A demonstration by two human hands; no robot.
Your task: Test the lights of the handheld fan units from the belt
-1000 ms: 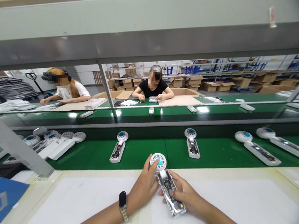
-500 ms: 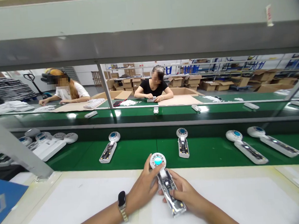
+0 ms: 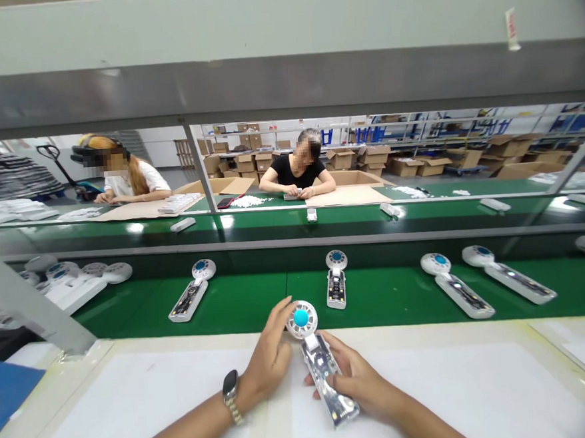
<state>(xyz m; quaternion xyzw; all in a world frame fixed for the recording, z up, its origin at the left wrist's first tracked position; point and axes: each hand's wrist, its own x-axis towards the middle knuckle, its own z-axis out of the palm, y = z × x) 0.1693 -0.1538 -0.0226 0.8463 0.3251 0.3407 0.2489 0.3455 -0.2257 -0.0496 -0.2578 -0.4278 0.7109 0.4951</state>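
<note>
A white device with a round head, a turquoise centre and a clear body showing its circuitry (image 3: 328,381) is held over the white worktop. My right hand (image 3: 358,378) wraps round the body from the right, its thumb on the front. Beside the round head, on its left, is my left hand (image 3: 269,351), fingers apart, with fingertips at the head's upper left edge; whether they touch it is unclear. A watch (image 3: 231,387) is on my left wrist. Similar devices lie on the green belt beyond, one straight ahead (image 3: 336,288) and one further left (image 3: 188,299).
A slanted metal post (image 3: 32,297) stands at the left, near a pile of white devices (image 3: 77,287). A shelf beam (image 3: 263,84) crosses overhead. Two people sit across the line. A blue item (image 3: 14,395) lies at left.
My left hand has drawn back from the front of the round head to its left side. Devices on the near belt appear further left. The far-left person's hands have come together.
</note>
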